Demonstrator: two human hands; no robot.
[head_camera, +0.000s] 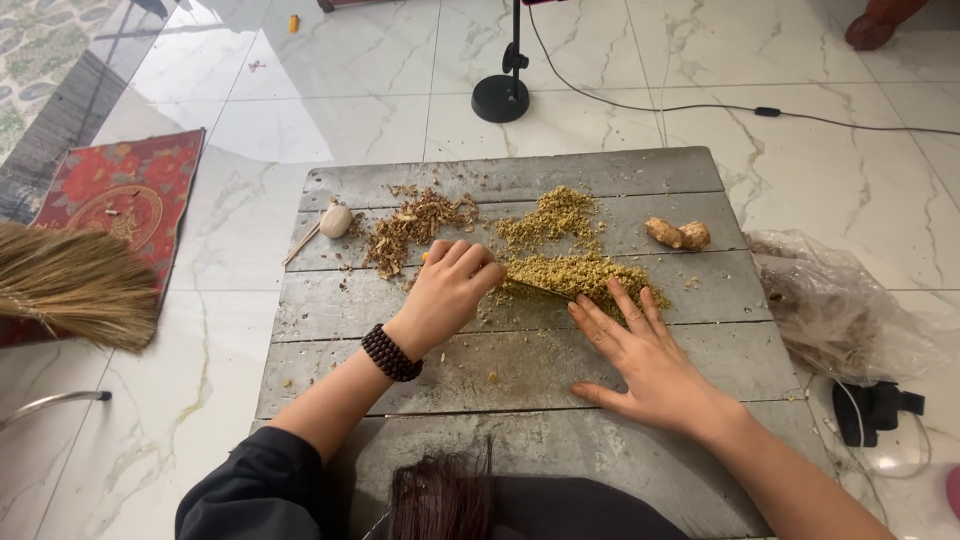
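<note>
Board (520, 370): weathered grey wood planks, rough, matt, grain and gaps showing. Floor (330, 120): white veined marble-look tile, polished, glossy, reflective. Chopped stuff (575, 270) mid-board: dry, crumbly, yellow-green, fibrous. Shavings (415, 225) to the left: brown, flaky, woody. Root piece (678, 235) far right: knobbly, matt tan skin. Bag (830, 310) right of board: thin clear plastic, crinkled, slightly shiny. Broom (75, 285) left: straw bristles, coarse. Rug (125, 195) far left: woven cloth, red pattern, matt. Bracelet (390, 353) on left wrist: dark beads, smooth, look wooden. Sleeve (250, 490): black cloth, matt.
</note>
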